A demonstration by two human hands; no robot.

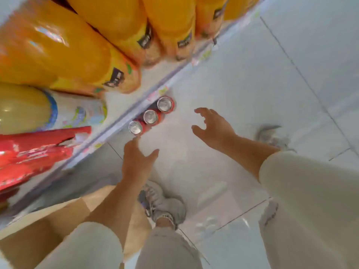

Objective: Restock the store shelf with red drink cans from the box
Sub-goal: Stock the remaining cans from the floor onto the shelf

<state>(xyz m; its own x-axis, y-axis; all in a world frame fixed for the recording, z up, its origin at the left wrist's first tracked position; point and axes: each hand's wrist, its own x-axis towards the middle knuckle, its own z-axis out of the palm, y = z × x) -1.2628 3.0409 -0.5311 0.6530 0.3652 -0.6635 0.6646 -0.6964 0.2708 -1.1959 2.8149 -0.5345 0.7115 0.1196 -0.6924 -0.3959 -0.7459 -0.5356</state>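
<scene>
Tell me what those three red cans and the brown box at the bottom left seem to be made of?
The three red cans look like metal, probably aluminium: their tops are shiny silver with rims. The brown box looks like plain matte cardboard, judging by its flat tan flaps, though blur hides any detail.

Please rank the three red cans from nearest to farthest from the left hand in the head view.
From the left hand:
1. Lower-left can, just off the fingertip.
2. Middle can, next up the row.
3. Upper-right can, at the row's far end.
</scene>
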